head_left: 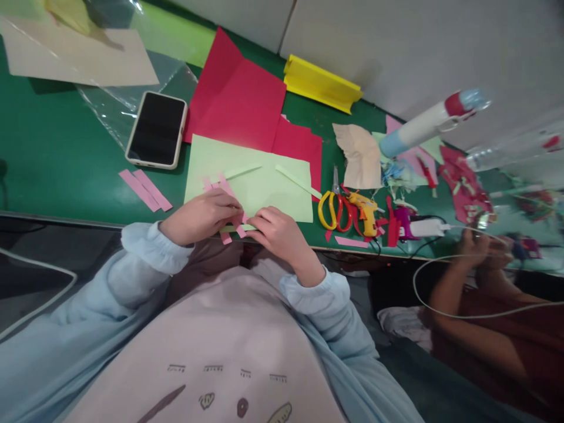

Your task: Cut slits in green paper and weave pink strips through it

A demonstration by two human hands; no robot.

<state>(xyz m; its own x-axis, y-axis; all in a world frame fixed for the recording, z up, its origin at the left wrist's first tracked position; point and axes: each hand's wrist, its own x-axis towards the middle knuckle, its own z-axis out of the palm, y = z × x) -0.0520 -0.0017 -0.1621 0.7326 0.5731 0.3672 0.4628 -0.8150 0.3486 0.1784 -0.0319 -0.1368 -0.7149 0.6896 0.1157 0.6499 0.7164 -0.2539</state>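
Over the near edge of a light green sheet (286,202), my left hand (205,214) is closed on crossed pink paper strips (226,185), whose ends stick out above and below its fingers. My right hand (277,232) pinches the end of a narrow pale green paper strip (250,227) that crosses the pink ones. Its fingertips are close to those of my left hand, and the fingers partly hide where the strips cross. Two loose green strips, a left one (242,172) and a right one (297,181), lie on the sheet.
Left of the sheet lie a phone (157,129) and two pink strips (145,190). Red paper (242,97) lies behind. To the right are scissors (337,202), a yellow glue gun (365,212), a power bank (425,228) and a bottle (427,124). Another person's hands (482,247) hold a phone.
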